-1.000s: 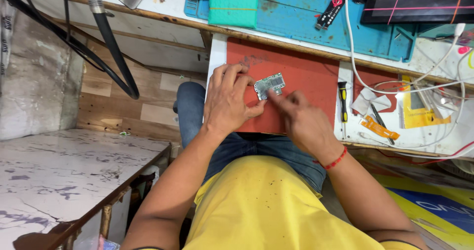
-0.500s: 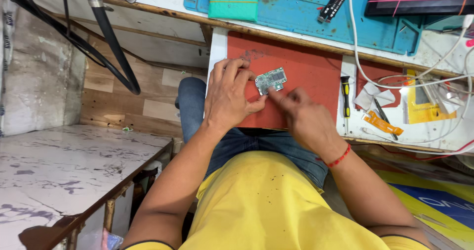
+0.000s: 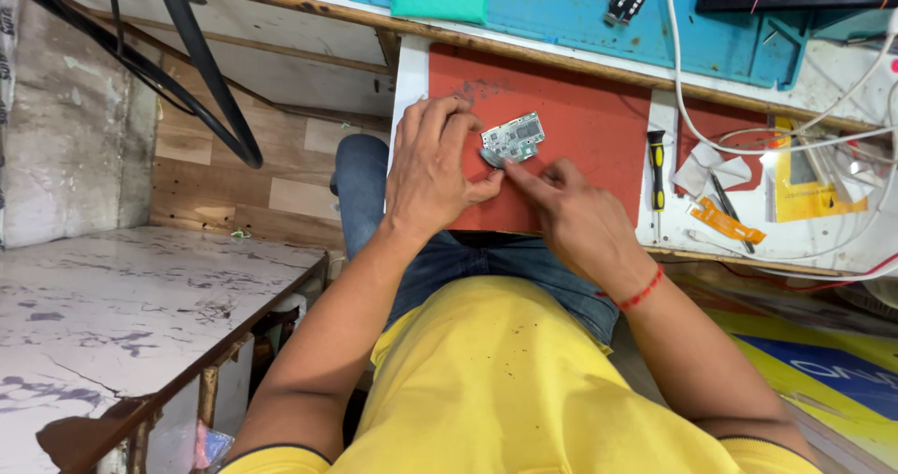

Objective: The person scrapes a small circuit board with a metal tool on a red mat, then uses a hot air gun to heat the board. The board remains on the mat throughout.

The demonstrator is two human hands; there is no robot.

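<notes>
Fingers of the left hand stay pinched on the small circuit board over the red mat, while the right hand, fingertips together, has closed in on the board's lower edge.

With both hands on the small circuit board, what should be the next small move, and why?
Probably keep the left hand pinning the board on the red mat while the right hand works its near edge. The right fingertips touch that edge, and the board lies loose, so it may slide.
</notes>
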